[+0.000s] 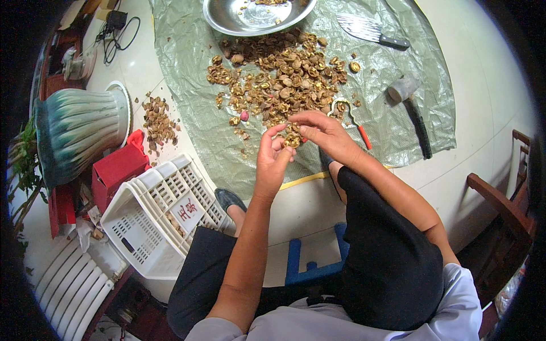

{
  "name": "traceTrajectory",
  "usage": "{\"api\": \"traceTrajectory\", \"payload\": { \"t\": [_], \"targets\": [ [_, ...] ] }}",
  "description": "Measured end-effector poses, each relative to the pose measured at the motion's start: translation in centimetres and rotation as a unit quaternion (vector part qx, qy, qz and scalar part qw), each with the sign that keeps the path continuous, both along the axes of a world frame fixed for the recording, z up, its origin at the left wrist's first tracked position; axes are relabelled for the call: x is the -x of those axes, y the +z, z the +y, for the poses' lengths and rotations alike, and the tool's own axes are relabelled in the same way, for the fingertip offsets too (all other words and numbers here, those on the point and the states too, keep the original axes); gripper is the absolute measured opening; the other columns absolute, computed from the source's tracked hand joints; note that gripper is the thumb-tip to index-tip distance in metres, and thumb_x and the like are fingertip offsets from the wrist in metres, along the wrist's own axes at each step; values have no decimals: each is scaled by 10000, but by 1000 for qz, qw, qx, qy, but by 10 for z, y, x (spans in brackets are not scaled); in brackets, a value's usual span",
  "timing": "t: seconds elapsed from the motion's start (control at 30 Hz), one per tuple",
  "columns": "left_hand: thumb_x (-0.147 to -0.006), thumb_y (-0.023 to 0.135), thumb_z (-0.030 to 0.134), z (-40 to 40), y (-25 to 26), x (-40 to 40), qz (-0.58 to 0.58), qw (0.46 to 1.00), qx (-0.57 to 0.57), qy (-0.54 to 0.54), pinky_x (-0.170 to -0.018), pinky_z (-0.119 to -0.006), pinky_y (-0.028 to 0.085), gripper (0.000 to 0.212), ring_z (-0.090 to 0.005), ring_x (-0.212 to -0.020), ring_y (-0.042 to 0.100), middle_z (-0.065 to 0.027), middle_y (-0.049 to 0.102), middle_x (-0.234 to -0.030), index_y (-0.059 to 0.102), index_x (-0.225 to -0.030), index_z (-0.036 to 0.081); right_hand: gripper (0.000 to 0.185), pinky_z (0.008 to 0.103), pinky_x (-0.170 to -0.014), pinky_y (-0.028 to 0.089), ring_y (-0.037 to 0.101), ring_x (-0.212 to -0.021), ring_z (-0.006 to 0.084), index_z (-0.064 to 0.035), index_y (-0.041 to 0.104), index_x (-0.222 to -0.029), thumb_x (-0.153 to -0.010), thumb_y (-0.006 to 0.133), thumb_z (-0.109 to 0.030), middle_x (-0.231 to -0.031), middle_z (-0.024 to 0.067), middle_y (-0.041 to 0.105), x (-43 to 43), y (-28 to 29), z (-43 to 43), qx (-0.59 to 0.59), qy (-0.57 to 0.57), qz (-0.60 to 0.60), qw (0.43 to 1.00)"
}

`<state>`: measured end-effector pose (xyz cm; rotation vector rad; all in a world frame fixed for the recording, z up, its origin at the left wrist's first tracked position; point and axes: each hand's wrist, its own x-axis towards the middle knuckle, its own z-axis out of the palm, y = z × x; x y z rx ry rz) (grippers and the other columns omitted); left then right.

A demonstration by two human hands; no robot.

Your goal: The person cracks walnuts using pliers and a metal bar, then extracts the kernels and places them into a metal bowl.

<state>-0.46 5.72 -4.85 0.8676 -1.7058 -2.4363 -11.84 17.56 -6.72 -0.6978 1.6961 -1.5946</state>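
Observation:
My left hand [274, 157] holds a cracked walnut [292, 140] between thumb and fingers, its broken inside facing up. Just beyond it, my right hand [326, 133] reaches over with bent fingers; its fingertips are close to the walnut, and whether they pinch anything cannot be made out. Under and past both hands spreads a heap of walnut shells [294, 83] on a green woven tarp [192, 81]. Partly behind my right hand lies a metal nutcracker [352, 116] with a red handle. A pink roundish thing [244, 116] sits among the shells at left.
A steel basin [256, 32] holding pieces stands beyond the heap. Right lie a cleaver [367, 32] and a mallet [405, 89] with a black handle. A white plastic crate [147, 234], a red box [117, 172], a glazed planter [83, 132] and more shells [158, 121] are left; a wooden chair [503, 213], right.

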Motion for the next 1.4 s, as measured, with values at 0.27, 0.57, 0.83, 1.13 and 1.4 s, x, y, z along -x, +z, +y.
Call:
{"api": "traceTrajectory", "payload": {
  "t": [0.27, 0.57, 0.83, 1.13, 1.4],
  "targets": [
    [-824, 477, 23, 0, -10, -3, -23, 999, 36, 18, -596, -200, 392, 218, -79, -659, 478, -37, 533, -801, 453, -1041, 17, 164, 226, -622, 444, 528, -707, 70, -2, 604, -932, -804, 575, -100, -779, 17, 594, -8, 16, -2, -26, -4, -178, 984],
    [-885, 469, 197, 1, 2, -2, -83, 977, 178, -88, -536, -221, 373, 198, -63, -612, 453, -3, 506, -679, 512, -881, 4, 150, 253, -606, 442, 527, -684, 90, -1, 570, -924, -834, 543, -118, -748, 43, 560, -9, 22, 1, -82, 30, -29, 996],
    [-925, 370, 288, 19, 18, 1, -107, 990, 63, -62, -482, -203, 305, 290, -57, -550, 372, 16, 433, -652, 476, -812, 43, 207, 280, -644, 446, 547, -707, 142, -3, 556, -901, -905, 405, -145, -748, 81, 558, -15, 25, -2, -35, 25, -18, 999],
    [-932, 347, 281, 47, 1, 2, -60, 997, 13, 41, -472, -193, 300, 268, -51, -553, 369, 19, 423, -686, 448, -841, 50, 283, 208, -530, 406, 479, -602, 66, -14, 555, -839, -926, 377, -216, -698, 11, 537, -23, 23, -2, -37, -55, -112, 992],
    [-935, 318, 298, 44, -2, 6, -97, 995, 2, 7, -487, -195, 305, 280, -52, -571, 375, 20, 430, -723, 458, -914, 56, 262, 184, -467, 369, 445, -531, 46, -41, 559, -876, -924, 391, -236, -638, -19, 501, -26, 13, 1, -22, -74, -253, 965]
  ]
}}
